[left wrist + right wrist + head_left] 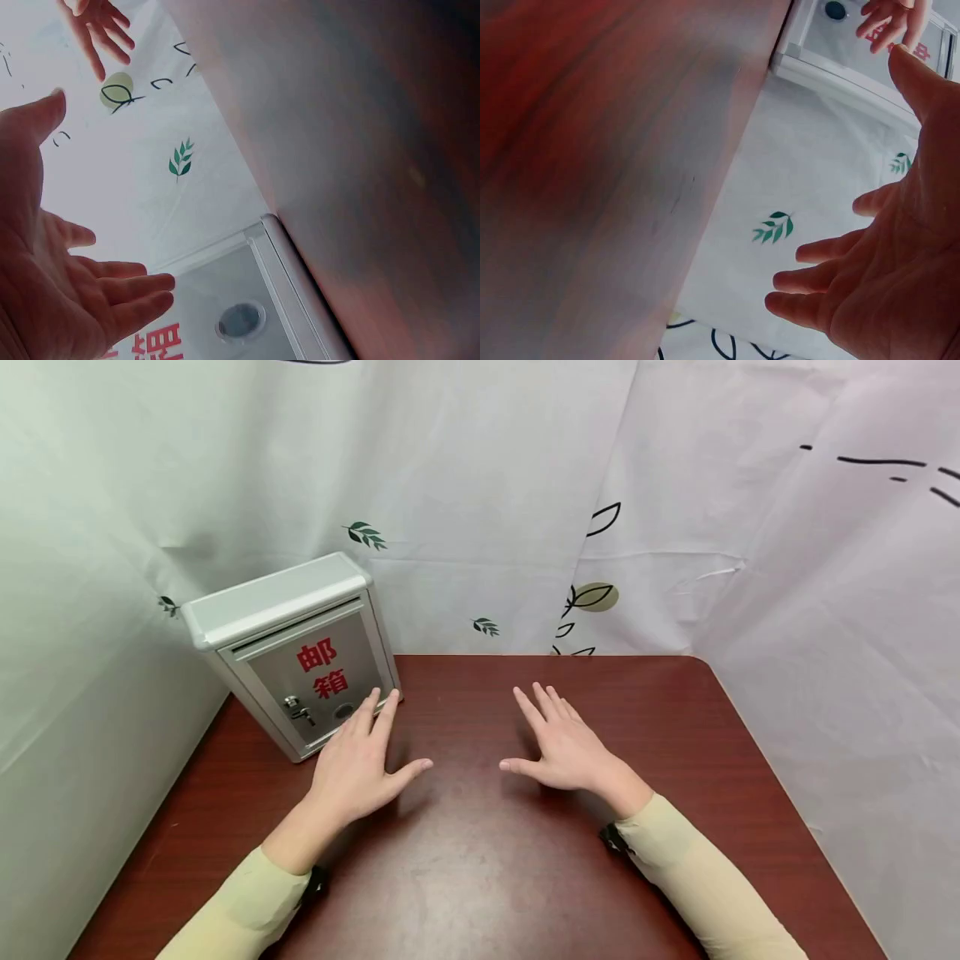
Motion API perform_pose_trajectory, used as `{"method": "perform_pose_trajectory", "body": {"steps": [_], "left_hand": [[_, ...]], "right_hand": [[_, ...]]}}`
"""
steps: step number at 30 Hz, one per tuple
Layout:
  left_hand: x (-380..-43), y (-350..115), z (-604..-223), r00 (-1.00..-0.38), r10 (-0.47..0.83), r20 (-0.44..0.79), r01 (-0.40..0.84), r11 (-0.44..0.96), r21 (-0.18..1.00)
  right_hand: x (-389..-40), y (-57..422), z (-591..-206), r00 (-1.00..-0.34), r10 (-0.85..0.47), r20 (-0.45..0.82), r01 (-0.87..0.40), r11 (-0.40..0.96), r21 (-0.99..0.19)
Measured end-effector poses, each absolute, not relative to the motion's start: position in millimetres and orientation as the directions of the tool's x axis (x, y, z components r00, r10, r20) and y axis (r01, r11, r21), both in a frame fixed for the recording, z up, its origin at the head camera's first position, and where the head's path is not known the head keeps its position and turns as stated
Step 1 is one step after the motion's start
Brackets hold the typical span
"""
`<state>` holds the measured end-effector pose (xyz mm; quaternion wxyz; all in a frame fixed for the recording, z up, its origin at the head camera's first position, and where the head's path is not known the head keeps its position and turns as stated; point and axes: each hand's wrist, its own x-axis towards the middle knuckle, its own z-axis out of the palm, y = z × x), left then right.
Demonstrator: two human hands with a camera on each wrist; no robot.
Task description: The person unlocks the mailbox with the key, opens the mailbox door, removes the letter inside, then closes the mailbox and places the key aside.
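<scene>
A silver metal mailbox [315, 652] with red characters stands upright at the table's back left, its front door closed. A small key [303, 714] sticks out of the lock at the door's lower left. My left hand [352, 772] hovers over the table before the mailbox, fingers spread and holding nothing; in the head view its fingertips overlap the box's lower right corner. To the right, my right hand [566, 747] is held above the table, fingers apart and thumb pointing left, with nothing in it. Both palms show bare in the wrist views.
The dark red wooden table [465, 860] has a rounded back right corner. A white curtain [480, 485] with leaf prints hangs behind it and along both sides, close to the edges. Dark bands sit under both sleeves [697, 860].
</scene>
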<state>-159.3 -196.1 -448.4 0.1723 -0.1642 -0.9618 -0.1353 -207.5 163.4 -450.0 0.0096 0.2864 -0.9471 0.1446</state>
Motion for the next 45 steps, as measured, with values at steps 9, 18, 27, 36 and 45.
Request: {"method": "perform_pose_trajectory", "body": {"steps": [9,18,27,36,45], "left_hand": [[-154,-212,-443,-0.821,0.205,0.533,0.374,0.898,0.233],[-146,-225,-444,-0.840,0.082,0.536,0.303,0.891,0.338],[-141,-241,-440,-0.727,0.059,0.684,0.362,0.880,0.308],[-133,-263,-433,-0.657,-0.006,0.754,0.377,0.864,0.335],[-127,-290,-433,-0.631,-0.209,0.747,0.289,0.830,0.477]], "right_hand": [[-218,143,-449,-0.826,-0.557,0.081,-0.551,0.770,-0.323],[-224,114,-446,-0.791,-0.604,0.097,-0.597,0.728,-0.339],[-231,90,-441,-0.781,-0.617,0.096,-0.598,0.694,-0.401],[-242,68,-434,-0.755,-0.636,0.159,-0.629,0.634,-0.450],[-261,52,-420,-0.761,-0.631,0.149,-0.600,0.600,-0.529]]}}
